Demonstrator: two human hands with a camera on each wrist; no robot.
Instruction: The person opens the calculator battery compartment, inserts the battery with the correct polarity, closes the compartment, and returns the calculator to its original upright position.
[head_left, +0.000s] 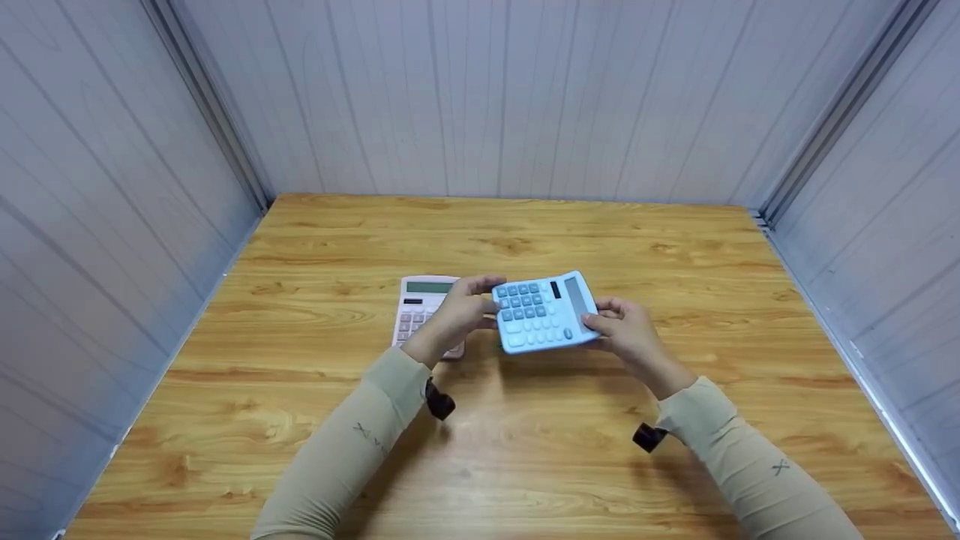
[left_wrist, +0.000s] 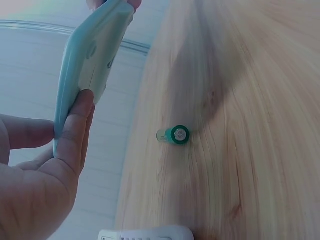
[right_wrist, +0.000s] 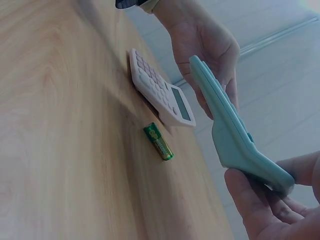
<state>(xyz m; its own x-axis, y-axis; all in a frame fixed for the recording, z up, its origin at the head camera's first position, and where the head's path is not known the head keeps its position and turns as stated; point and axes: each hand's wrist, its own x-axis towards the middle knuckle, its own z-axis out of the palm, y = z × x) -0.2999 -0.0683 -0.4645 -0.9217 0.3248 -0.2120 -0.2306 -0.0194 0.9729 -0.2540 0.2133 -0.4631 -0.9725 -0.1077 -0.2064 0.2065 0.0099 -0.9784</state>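
My left hand [head_left: 461, 309] pinches the blue calculator [head_left: 546, 311] by its keypad end, thumb on one face and fingers on the underside [left_wrist: 100, 55]. My right hand [head_left: 634, 334] grips the other end, thumb on the face by the display [head_left: 576, 294]. So the blue calculator sits between my hands, raised above the tabletop [head_left: 540, 465], roughly midway between its left and right edges and well in from the far edge. The pink calculator [head_left: 410, 319] lies on the tabletop, nearer the left edge, partly covered by my left hand and wrist in the head view. Both wrist views show a green battery [right_wrist: 158, 141] lying on the wood near the pink calculator; from my head it is hidden. Only the head view shows the blue calculator's keys [head_left: 523, 301] plainly.
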